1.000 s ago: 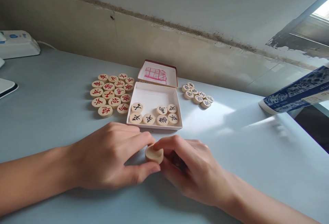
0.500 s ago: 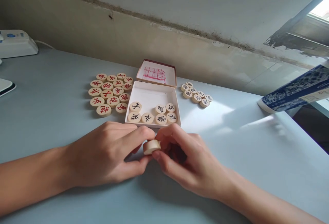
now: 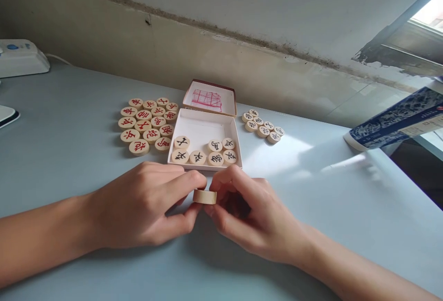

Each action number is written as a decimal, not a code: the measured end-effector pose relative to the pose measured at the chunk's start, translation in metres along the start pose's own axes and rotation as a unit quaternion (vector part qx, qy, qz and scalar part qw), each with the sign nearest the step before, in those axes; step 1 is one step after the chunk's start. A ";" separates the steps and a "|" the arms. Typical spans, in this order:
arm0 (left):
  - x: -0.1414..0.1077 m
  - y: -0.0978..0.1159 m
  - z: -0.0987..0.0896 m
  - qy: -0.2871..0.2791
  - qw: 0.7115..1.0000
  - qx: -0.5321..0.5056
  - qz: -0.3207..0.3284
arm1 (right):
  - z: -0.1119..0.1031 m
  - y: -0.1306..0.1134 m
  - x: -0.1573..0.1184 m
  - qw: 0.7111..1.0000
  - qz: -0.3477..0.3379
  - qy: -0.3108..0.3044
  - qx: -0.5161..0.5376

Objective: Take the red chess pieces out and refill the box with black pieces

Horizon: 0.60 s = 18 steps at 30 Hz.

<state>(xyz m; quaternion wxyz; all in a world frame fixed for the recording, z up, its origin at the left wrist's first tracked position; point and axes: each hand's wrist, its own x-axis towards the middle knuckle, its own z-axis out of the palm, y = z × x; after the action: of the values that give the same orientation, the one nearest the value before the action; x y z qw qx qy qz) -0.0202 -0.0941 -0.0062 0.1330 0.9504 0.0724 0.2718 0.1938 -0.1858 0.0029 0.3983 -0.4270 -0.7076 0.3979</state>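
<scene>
Between my left hand (image 3: 152, 204) and my right hand (image 3: 251, 211) is a round wooden Chinese chess piece (image 3: 205, 197), pinched at its edges by the thumbs and index fingers of both. Its rim faces me, and the characters on it are hidden. Just beyond my fingers lies a white cardboard box (image 3: 202, 123), holding several black-lettered pieces (image 3: 197, 157) along its near side. To its left, several red-lettered pieces (image 3: 142, 126) lie face up on the table. A smaller group of black-lettered pieces (image 3: 263, 131) rests to the right of the box.
Behind the box stands its lid (image 3: 211, 90), with red lines drawn inside. A blue patterned package (image 3: 391, 116) leans at the table's right edge. A white device (image 3: 22, 59) with a cord sits at far left. The wall (image 3: 242, 70) closes off the back.
The piece in my fingers has tipped, so its rim now shows nearly level. Both hands keep almost the same place, and the pieces on the table and in the box have not moved.
</scene>
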 end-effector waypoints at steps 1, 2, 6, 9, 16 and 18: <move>0.000 0.000 0.000 -0.002 1.000 0.002 -0.001 | 0.000 0.000 0.000 1.000 0.005 -0.002 0.002; 0.000 0.000 -0.001 -0.001 1.000 0.003 -0.003 | -0.001 0.000 0.000 1.000 0.009 -0.006 0.006; 0.003 0.000 -0.002 0.018 1.000 -0.010 0.002 | -0.003 0.002 0.000 0.999 0.009 -0.006 0.031; 0.003 0.001 -0.002 0.037 0.999 -0.018 0.008 | -0.004 0.003 0.000 0.999 0.004 -0.010 0.039; 0.000 -0.001 0.000 0.022 1.000 -0.006 0.018 | -0.005 -0.002 0.002 1.000 0.011 -0.013 0.008; 0.001 -0.001 0.000 0.016 1.000 -0.005 0.021 | -0.005 -0.003 0.002 1.000 0.014 -0.015 0.002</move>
<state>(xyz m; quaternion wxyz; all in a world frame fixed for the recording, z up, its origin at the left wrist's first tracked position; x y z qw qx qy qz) -0.0196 -0.0927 -0.0056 0.1310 0.9465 0.0527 0.2901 0.1963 -0.1834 0.0076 0.3832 -0.4300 -0.7066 0.4111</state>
